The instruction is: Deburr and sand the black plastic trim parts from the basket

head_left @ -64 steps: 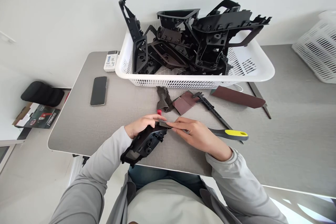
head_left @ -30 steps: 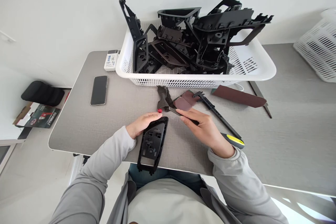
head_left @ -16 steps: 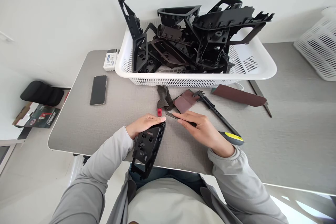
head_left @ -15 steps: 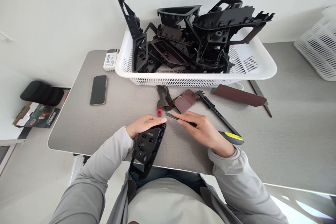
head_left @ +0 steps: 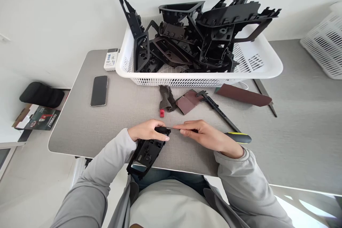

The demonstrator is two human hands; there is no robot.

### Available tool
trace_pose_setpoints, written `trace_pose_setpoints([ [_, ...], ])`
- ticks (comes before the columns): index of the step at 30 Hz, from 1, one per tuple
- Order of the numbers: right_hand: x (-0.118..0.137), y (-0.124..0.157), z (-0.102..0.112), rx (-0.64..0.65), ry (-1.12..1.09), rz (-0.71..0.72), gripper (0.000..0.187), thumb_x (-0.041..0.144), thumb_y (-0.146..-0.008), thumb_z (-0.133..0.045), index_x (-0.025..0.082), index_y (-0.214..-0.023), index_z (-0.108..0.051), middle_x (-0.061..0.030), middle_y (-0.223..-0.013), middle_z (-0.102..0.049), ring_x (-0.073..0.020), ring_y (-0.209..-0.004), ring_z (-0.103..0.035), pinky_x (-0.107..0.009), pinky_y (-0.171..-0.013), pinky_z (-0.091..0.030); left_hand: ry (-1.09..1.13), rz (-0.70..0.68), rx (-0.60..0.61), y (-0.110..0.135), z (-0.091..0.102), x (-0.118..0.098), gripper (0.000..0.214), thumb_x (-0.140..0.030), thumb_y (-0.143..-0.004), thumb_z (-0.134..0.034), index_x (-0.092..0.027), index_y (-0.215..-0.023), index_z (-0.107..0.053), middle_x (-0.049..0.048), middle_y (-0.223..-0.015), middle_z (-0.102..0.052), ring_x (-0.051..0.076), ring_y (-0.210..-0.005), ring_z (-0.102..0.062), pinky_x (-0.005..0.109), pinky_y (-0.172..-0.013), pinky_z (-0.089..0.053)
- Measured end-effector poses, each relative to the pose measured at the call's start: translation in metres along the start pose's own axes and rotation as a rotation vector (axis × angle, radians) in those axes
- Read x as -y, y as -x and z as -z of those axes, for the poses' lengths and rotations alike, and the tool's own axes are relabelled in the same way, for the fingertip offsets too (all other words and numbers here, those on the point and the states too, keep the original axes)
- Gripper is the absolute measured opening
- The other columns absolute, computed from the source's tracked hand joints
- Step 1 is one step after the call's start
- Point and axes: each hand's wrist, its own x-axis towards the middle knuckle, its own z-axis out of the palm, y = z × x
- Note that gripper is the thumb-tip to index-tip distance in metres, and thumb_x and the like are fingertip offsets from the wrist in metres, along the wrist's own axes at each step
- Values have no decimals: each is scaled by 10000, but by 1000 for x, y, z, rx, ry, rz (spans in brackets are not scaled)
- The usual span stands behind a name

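Closest in, the left hand (head_left: 145, 130) wraps over the top edge of a black plastic trim panel (head_left: 145, 156), a firm, narrow hold that keeps the ribbed back facing up while the panel's lower end overhangs the near edge of the grey desk (head_left: 80, 131). The right hand (head_left: 203, 133) pinches a flat file (head_left: 173, 128) low on its thin shank, fingers close together and thumb on top, and its black-and-yellow handle (head_left: 237, 138) appears to run out past the wrist. That short hold suits fine control: the tip meets the panel's edge right beside the left fingers, level and well braced. Just beyond lie a small red piece (head_left: 161, 113), a crumpled grey-brown cloth (head_left: 167, 98), a sheet of brown sandpaper (head_left: 188, 101) and a vernier caliper (head_left: 219, 112), with a strip of abrasive (head_left: 243, 96) further right. Farther off, a white plastic basket (head_left: 199, 80) holds a heap of black moulded trim parts (head_left: 213, 42) — a phone (head_left: 98, 91) and a small white device (head_left: 110, 58) lie to its left.
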Motion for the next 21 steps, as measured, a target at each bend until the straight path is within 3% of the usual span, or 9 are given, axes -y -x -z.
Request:
trace_pose_setpoints([
  [7,3,3,3,63,-12,-29,516,541,-953,-449,179,-1177,-740,-57,-834,-698,-169,-716,-603,-314,-718,-487,0,18,18,-1,-1,2,309,-402,-648,-743,-165,-800,-615,-29,-721,-573,126,-649,-511,263,-637,-387],
  [13,0,1,1,2,38,-7,473,496,-962,-451,186,-1163,-746,-87,-926,-730,-206,-821,-645,-336,-769,-487,14,1,2,-1,-1,0,270,-369,-647,-746,-166,-742,-595,-37,-685,-556,119,-632,-502,253,-621,-382],
  [21,1,1,1,3,40,14,476,491,-966,-447,176,-1155,-750,-59,-797,-685,-169,-687,-602,-304,-684,-473,49,-10,4,-1,0,4,273,-357,-652,-756,-158,-771,-611,-33,-695,-567,115,-630,-503,246,-604,-388],
])
